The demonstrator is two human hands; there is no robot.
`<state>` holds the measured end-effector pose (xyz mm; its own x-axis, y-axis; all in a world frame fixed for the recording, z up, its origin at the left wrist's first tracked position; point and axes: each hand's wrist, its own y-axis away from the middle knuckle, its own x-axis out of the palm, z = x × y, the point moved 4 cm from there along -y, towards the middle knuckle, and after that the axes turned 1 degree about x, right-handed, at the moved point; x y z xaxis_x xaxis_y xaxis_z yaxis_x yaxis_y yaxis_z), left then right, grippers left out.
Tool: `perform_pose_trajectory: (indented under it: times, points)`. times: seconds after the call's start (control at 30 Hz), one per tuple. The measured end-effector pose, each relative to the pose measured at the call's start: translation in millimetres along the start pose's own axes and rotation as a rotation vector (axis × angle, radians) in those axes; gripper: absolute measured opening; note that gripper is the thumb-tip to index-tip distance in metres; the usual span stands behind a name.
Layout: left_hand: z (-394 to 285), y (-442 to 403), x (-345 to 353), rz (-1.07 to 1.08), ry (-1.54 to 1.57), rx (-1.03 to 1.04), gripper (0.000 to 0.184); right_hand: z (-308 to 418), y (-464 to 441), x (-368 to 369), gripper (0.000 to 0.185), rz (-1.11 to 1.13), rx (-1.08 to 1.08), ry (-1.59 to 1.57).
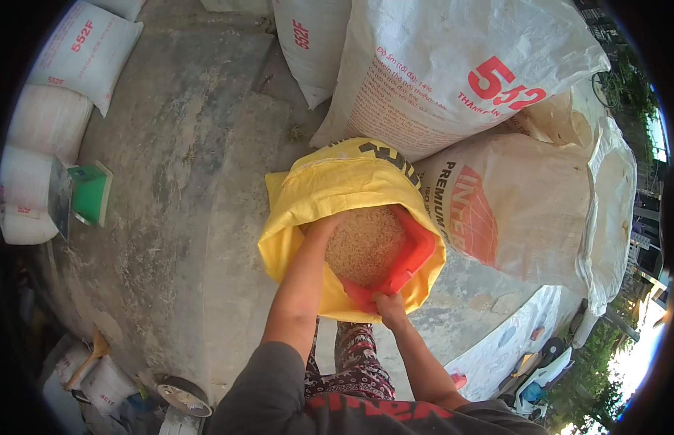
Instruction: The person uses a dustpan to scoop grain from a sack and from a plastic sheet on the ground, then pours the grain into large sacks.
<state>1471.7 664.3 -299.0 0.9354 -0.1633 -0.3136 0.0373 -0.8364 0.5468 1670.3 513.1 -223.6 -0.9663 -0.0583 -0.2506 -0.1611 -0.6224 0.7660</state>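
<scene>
A yellow woven sack [337, 181] stands upright in front of me with its mouth wide apart. Loose tan grain or meal [366, 246] shows inside it. Within the mouth, on the right, a red plastic scoop or basin [413, 254] sits tilted against the grain. The fingers of my right hand [387, 307] are wrapped round its near rim, at the sack's front edge. My left hand [335, 220] reaches into the sack on the left side of the grain. Its fingers are hidden in there, so their grip does not show.
Large white feed sacks [453, 65] stand close behind the yellow one, and a big beige sack [518, 203] is at the right. More white sacks [47, 123] line the left. A green dustpan-like object [91, 193] lies on the concrete floor [170, 145]. A round lid-like object [183, 395] is lower left.
</scene>
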Motion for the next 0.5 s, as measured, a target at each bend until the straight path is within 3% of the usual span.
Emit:
perform_pose_trajectory:
  times: [0.1, 0.17, 0.23, 0.33, 0.37, 0.43, 0.5]
  points:
    - [-84, 47, -23, 0.213, -0.003, -0.157, 0.066, -16, 21, 0, 0.032, 0.031, 0.099, 0.001]
    - [-73, 36, 7, 0.108, -0.04, -0.029, 0.066, -32, 37, -4, 0.017, -0.074, 0.09, 0.039]
    - [-69, 27, 14, 0.012, -0.07, 0.084, 0.066, -16, 54, 1, 0.017, -0.087, 0.088, -0.004]
    - [-82, 16, 12, 0.126, -0.138, 0.093, 0.066, -21, 52, 5, 0.02, -0.149, 0.003, 0.093]
    - [-89, 11, 11, 0.17, -0.158, 0.09, 0.065, -20, 52, 4, 0.02, -0.155, 0.017, 0.1]
    - [-102, 0, 9, 0.272, -0.198, 0.079, 0.065, -15, 52, 5, 0.037, -0.109, 0.042, 0.097]
    - [-115, -8, 6, 0.36, -0.249, 0.075, 0.065, -20, 52, -1, 0.036, -0.158, 0.117, 0.056]
